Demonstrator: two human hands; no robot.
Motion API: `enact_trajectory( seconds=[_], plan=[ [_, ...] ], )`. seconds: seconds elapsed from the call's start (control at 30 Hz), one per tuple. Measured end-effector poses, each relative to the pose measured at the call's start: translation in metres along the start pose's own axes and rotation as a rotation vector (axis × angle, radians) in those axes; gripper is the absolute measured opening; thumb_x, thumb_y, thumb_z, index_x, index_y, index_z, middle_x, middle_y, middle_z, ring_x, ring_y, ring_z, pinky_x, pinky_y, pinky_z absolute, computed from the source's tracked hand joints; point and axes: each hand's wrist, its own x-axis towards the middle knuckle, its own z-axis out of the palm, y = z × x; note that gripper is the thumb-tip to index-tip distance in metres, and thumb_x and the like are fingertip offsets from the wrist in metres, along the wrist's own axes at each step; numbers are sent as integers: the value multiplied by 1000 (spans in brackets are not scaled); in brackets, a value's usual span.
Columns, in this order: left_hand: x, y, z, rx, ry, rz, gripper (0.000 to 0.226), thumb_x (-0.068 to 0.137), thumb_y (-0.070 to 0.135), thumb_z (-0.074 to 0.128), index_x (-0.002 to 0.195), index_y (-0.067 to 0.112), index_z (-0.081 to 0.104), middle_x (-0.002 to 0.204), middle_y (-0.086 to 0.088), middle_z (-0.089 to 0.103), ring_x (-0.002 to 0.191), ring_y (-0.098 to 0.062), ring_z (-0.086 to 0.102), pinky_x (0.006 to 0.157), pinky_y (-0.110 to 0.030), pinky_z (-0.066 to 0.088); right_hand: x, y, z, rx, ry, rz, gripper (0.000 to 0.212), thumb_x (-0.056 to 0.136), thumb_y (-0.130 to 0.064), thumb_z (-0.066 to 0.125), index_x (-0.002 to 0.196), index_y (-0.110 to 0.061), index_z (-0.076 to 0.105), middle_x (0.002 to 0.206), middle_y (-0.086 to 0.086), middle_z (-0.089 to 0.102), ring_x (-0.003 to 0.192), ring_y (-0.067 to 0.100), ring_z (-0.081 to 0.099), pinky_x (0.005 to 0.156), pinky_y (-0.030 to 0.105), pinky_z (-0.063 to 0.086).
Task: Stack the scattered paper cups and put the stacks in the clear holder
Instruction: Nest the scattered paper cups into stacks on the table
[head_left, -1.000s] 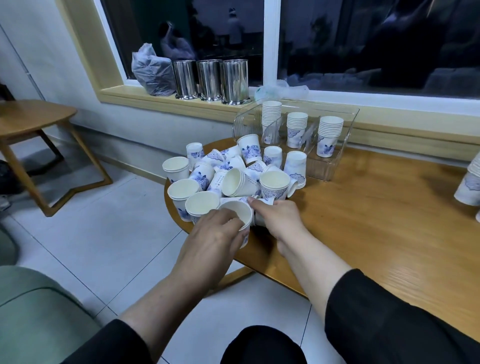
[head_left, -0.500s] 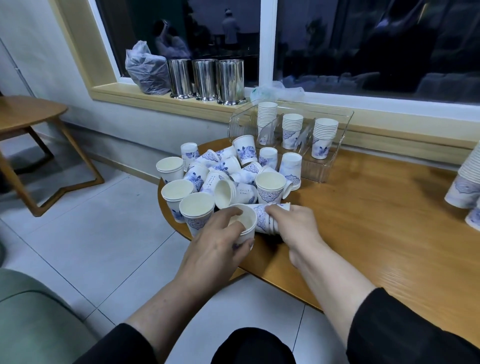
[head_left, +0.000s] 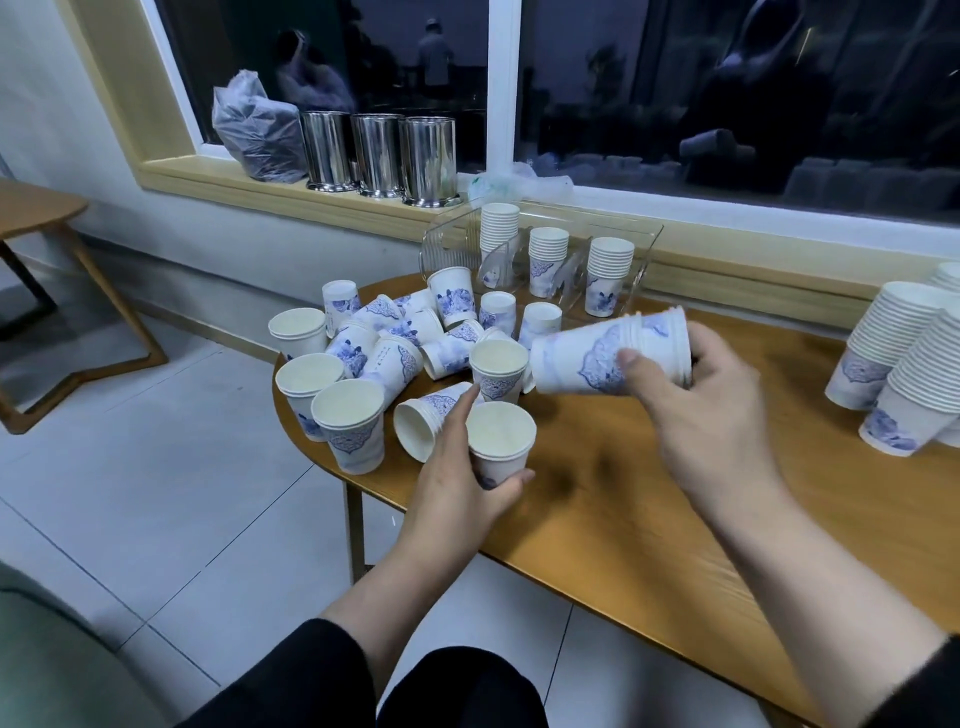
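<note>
Our right hand (head_left: 691, 410) curls round a sideways cup stack (head_left: 610, 353), lifted above the table (head_left: 649, 519). Our left hand (head_left: 457, 467) grips an upright cup (head_left: 501, 441). Scattered cups (head_left: 395, 343) lie just beyond it; the clear holder (head_left: 540, 254) stands farther back.

No readable text, label, brand or number anywhere; only blue ornamental print on paper cups (head_left: 395, 358), lettering indecipherable.
</note>
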Motion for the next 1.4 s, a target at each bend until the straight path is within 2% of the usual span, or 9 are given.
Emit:
enact_trajectory(
  seconds=[0.17,0.3,0.53,0.7,0.8,0.93,1.07,1.23,1.4],
  plan=[
    [12,2,13,-2,-43,-3,114,69,45,87,157,35,16,157,13,39,145,-7,36,117,-40,36,16,-18,5,-373,-310,-205,27,82,-34,70,89,-9,62,79,7,66,73,28,58,66,41,46],
    [17,4,15,-15,-74,-18,114,67,45,86,157,33,17,155,11,42,143,-6,39,116,-37,36,20,-16,20,-663,-667,-318,35,86,-42,69,73,-18,47,62,-1,48,67,24,45,60,31,26],
    [21,1,15,-15,-56,-7,104,66,34,91,151,28,31,149,15,47,140,-2,40,116,-35,37,42,37,30,-164,-149,-218,30,101,-31,45,88,-15,67,81,-5,66,79,9,59,74,29,46],
    [20,2,14,-17,-53,6,114,69,30,91,157,32,18,150,29,31,143,8,25,110,-2,19,62,69,39,-329,-428,-196,25,100,-4,49,114,-13,67,108,-4,63,92,-3,55,88,19,41],
    [20,2,14,-36,-46,4,112,69,28,91,155,34,20,150,30,33,143,8,27,114,-9,24,71,76,51,-476,-688,-250,42,97,1,49,133,-18,59,132,-7,54,121,3,49,103,5,28],
    [19,3,14,-39,-48,6,102,69,27,90,144,50,26,142,39,38,139,9,34,117,-25,35,79,74,65,-599,-850,-332,36,92,1,56,124,-14,65,130,2,60,122,15,53,105,21,37],
    [19,2,14,-44,-48,-17,97,68,27,90,141,48,30,140,30,47,134,6,42,113,-32,41,79,78,64,-600,-715,-346,11,93,-10,63,103,-11,68,100,-1,63,98,21,59,85,31,44],
    [22,-1,20,-37,-75,-30,92,69,32,89,141,43,33,138,24,53,128,2,50,108,-34,46,76,57,22,-351,-200,-411,12,95,-10,61,106,-8,67,98,-3,61,90,16,58,77,19,42],
    [29,10,40,-69,-118,-47,86,67,42,87,137,41,36,130,16,60,121,-5,56,103,-39,49,52,24,-16,-430,-307,-585,19,95,-17,58,108,-6,67,101,2,65,89,12,57,81,21,45]
  ],
)
